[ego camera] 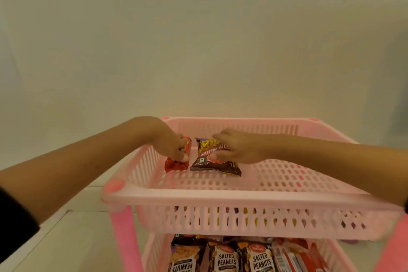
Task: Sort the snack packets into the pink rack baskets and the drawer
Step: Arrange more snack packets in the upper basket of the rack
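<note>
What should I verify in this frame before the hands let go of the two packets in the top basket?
1. Left hand grip curled round the crumpled red foil packet: ok.
2. Right hand on the brown and yellow foil snack packet: ok; how firm its grip is: cannot tell.
3. Both packets inside the slotted pink plastic top basket: ok.
4. Packets apart, not overlapping: ok.
5. Brown packet flat on the basket floor: ok; red packet: cannot tell.
6. Lower basket holds salted peanuts packets; room left there: cannot tell.

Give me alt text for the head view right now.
Both hands reach into the top pink basket: the left hand grips a red packet, the right hand holds a dark brown packet. Salted peanut packets fill the basket below.
</note>
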Action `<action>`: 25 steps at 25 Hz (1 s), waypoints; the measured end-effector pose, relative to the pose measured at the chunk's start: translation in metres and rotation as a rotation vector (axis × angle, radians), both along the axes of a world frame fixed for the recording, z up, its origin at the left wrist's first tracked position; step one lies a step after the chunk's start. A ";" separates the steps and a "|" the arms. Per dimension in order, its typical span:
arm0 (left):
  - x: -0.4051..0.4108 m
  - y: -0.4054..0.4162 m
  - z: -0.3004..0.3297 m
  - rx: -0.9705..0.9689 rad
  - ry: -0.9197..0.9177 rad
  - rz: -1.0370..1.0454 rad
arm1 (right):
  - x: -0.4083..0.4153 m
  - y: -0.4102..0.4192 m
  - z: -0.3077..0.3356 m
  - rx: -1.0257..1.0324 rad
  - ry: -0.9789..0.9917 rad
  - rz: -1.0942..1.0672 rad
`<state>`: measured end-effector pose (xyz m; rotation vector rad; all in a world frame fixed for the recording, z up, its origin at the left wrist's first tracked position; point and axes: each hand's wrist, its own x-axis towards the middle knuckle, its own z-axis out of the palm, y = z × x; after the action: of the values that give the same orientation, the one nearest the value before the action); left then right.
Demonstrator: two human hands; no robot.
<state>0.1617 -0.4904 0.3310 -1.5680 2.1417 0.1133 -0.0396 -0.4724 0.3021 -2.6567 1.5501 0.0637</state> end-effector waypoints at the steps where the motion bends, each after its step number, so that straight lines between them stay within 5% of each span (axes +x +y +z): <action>1: -0.001 0.003 -0.004 -0.022 -0.069 -0.012 | 0.001 0.001 -0.007 0.058 0.061 0.034; 4: -0.010 0.010 -0.011 -0.094 -0.152 -0.024 | 0.008 -0.003 -0.028 0.105 0.206 0.015; 14: -0.011 0.015 -0.011 -0.103 -0.117 -0.063 | 0.023 -0.013 -0.016 0.128 0.171 0.002; 17: -0.003 0.031 0.001 -0.143 0.091 -0.050 | 0.016 0.003 0.007 0.102 0.068 0.009; 20: 0.003 0.058 0.015 -0.400 0.330 -0.065 | 0.007 0.036 0.031 -0.032 -0.134 -0.012; 25: -0.022 0.147 0.012 -0.873 1.148 -0.274 | -0.021 0.132 0.050 -0.533 -0.617 -0.023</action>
<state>0.1393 -0.3433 0.3435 -1.8422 3.6459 -0.0496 -0.0603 -0.3402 0.3518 -2.5876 1.5106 -1.1969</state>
